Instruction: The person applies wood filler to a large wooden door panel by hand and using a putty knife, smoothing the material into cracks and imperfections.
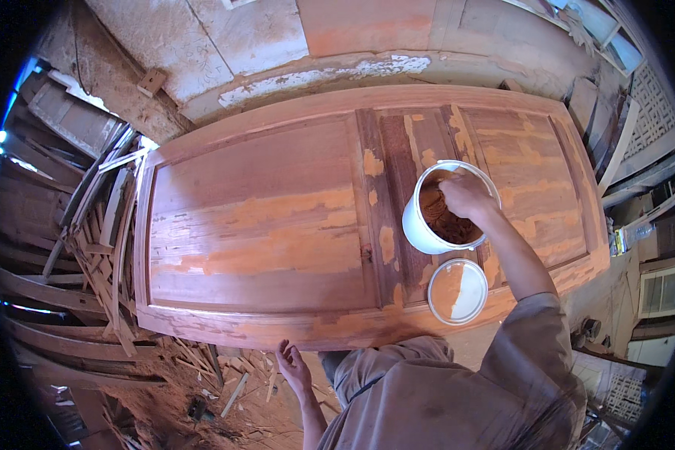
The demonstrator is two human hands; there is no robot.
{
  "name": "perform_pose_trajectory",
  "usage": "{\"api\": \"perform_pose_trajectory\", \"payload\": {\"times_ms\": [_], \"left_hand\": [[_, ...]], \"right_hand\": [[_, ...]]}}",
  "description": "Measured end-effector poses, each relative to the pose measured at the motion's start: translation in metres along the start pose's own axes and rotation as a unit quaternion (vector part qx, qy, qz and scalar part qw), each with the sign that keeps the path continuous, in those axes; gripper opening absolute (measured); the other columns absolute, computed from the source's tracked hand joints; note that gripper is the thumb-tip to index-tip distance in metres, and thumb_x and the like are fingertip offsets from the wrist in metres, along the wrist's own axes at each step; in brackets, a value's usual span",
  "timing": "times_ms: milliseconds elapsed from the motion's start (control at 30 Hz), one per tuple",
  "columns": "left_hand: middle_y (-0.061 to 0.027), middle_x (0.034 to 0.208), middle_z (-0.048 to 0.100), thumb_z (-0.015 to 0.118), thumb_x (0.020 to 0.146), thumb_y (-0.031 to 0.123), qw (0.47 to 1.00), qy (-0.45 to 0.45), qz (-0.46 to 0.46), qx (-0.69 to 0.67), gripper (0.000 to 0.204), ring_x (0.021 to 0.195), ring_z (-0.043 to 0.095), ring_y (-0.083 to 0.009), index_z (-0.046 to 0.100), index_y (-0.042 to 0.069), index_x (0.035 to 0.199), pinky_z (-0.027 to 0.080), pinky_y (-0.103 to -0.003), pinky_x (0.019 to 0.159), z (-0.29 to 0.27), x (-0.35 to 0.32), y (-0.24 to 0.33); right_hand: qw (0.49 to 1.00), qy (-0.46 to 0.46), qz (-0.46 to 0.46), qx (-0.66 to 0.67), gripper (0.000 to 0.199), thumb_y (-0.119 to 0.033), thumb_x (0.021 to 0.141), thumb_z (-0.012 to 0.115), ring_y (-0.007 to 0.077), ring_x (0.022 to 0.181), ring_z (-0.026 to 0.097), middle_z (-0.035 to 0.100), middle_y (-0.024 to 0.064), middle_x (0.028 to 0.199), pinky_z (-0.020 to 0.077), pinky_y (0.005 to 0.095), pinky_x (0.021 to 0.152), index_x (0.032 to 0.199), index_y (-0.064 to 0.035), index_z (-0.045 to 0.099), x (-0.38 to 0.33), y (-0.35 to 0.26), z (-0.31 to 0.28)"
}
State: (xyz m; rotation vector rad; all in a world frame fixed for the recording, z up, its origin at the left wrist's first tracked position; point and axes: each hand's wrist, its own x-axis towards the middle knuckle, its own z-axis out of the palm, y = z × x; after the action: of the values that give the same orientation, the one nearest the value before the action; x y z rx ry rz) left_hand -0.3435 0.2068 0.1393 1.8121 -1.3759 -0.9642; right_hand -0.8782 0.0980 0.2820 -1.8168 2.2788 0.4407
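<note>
My right hand (466, 195) reaches into a white plastic bucket (422, 231) standing on a wooden door panel (262, 169). Inside the bucket is reddish-brown filler paste (446, 222). The fingers of that hand are curled down by the paste; what they grip is hidden. Beside the bucket, toward me, lies a round lid (458, 292), half smeared with orange-brown paste. My left hand (293, 365) hangs just off the door's near edge, fingers apart and nothing in it. Orange filler patches (300, 225) streak the door's recessed panels and rails.
Scrap timber strips (106, 255) are heaped at the left, with sawdust and offcuts (236, 390) on the floor near me. Large boards (367, 28) lean along the far side. Frames and lattice pieces (652, 112) stand at the right, near a clear plastic bottle (639, 233).
</note>
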Motion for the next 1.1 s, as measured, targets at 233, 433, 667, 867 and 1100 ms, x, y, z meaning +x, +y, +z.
{"api": "perform_pose_trajectory", "payload": {"times_ms": [233,433,667,867,1100], "left_hand": [[-0.0158,0.125,0.060,0.055,0.098,0.014,1.000,0.017,0.010,-0.008,0.035,0.103,0.062,-0.0245,0.053,0.000,0.131,0.050,-0.035,0.084,-0.009,-0.008,-0.014],[-0.0162,0.125,0.060,0.056,0.098,0.015,0.999,0.008,-0.027,0.027,0.036,0.103,0.062,-0.0236,0.053,-0.001,0.130,0.050,-0.034,0.084,-0.015,-0.018,-0.019],[-0.0162,0.124,0.061,0.055,0.099,0.016,1.000,0.008,-0.015,-0.021,0.036,0.103,0.062,-0.0231,0.053,-0.002,0.130,0.050,-0.033,0.085,0.002,-0.013,-0.003],[-0.0166,0.123,0.061,0.054,0.100,0.015,1.000,0.018,-0.017,-0.002,0.034,0.103,0.062,-0.0233,0.053,-0.002,0.129,0.050,-0.034,0.085,-0.011,-0.017,-0.014],[-0.0159,0.125,0.060,0.053,0.099,0.013,0.999,0.010,-0.034,0.000,0.033,0.104,0.062,-0.0229,0.052,-0.002,0.128,0.050,-0.034,0.088,-0.007,-0.022,-0.018]], "right_hand": [[0.996,-0.080,-0.028,0.028,0.019,-0.012,0.080,0.057,0.0349,0.092,0.069,0.071,0.0165,0.094,0.0543,0.0468,0.080,0.090,-0.0075,0.073,-0.018,0.000,-0.021],[0.997,-0.066,0.038,0.031,0.023,-0.008,0.082,0.055,0.0332,0.098,0.070,0.071,0.0194,0.102,0.0558,0.0450,0.083,0.095,-0.0047,0.074,-0.014,0.007,-0.053],[0.997,-0.059,0.038,-0.004,0.024,-0.011,0.084,0.054,0.0372,0.098,0.068,0.071,0.0206,0.098,0.0541,0.0470,0.085,0.097,-0.0041,0.073,0.014,-0.016,-0.009],[0.989,-0.096,-0.036,0.103,0.027,-0.015,0.084,0.057,0.0313,0.097,0.068,0.072,0.0142,0.104,0.0530,0.0414,0.086,0.105,-0.0106,0.073,-0.017,0.013,-0.043],[0.968,-0.147,-0.046,0.197,0.031,-0.016,0.086,0.057,0.0312,0.102,0.067,0.070,0.0169,0.110,0.0514,0.0411,0.090,0.112,-0.0073,0.071,-0.045,0.042,-0.065]]}}
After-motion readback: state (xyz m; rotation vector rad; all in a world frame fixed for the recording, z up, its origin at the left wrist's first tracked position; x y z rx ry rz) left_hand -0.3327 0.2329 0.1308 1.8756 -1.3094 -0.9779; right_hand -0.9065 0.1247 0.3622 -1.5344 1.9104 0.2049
